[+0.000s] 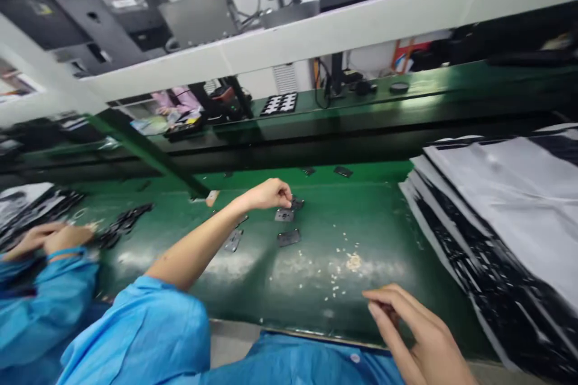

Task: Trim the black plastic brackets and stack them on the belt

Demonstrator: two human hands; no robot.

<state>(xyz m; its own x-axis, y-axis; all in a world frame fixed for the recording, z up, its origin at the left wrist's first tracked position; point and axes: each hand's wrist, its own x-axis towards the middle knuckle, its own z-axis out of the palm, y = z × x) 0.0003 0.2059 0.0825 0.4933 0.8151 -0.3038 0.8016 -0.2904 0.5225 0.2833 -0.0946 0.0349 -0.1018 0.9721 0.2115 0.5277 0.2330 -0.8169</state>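
Observation:
My left hand (pixel 272 194) reaches out over the green bench with its fingers pinched together at a small black plastic part (pixel 297 203). Just below it lies a grey-black flat part (pixel 284 215), and nearer to me a black rectangular plate (pixel 289 237). Another flat part (pixel 233 240) rests to the left, under my forearm. My right hand (pixel 418 334) hovers near the front edge, thumb and forefinger apart, with nothing visible between them. Beyond its fingertips a little heap of tiny pale pieces (pixel 353 261) sits on the bench, with several more scattered around it.
Stacked sheets or trays (pixel 510 192) with black parts stand at the right. Further black plates (pixel 343 171) lie at the back. A green post (pixel 149 153) rises left of centre. At the left, a co-worker's hands (pixel 63 237) are beside a pile of black parts (pixel 124 222).

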